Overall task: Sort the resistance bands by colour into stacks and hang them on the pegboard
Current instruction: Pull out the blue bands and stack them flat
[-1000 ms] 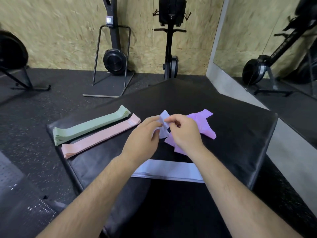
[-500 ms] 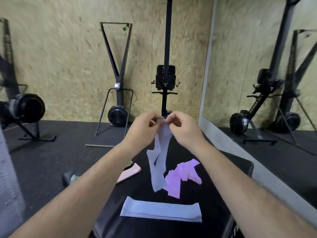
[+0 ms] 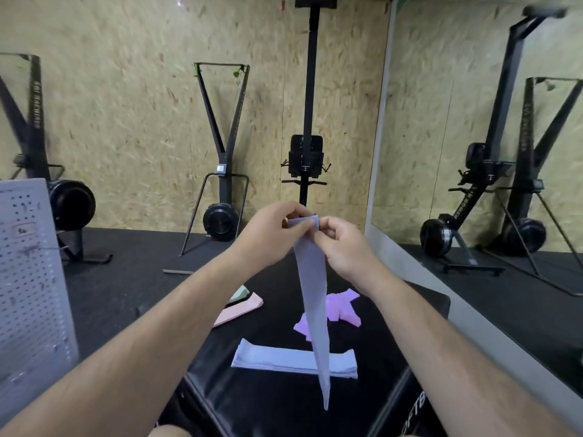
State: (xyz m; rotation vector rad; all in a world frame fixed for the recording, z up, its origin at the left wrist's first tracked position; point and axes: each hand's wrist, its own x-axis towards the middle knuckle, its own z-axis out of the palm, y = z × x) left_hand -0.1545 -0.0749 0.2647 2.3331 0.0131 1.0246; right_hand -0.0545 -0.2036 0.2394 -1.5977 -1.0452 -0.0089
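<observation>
Unfolded now and raised higher: blue band (image 3: 314, 310), hanging straight.
Left hand (image 3: 271, 234) and right hand (image 3: 344, 244) pinch its top edge; tail dangles over blue stack (image 3: 277, 361) near bench (image 3: 268, 405) front edge.

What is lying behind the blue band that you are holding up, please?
Behind the hanging blue band, the loose purple bands and the flat blue stack show on the black pad. It covers a strip of each, so anything there is hidden.
</observation>
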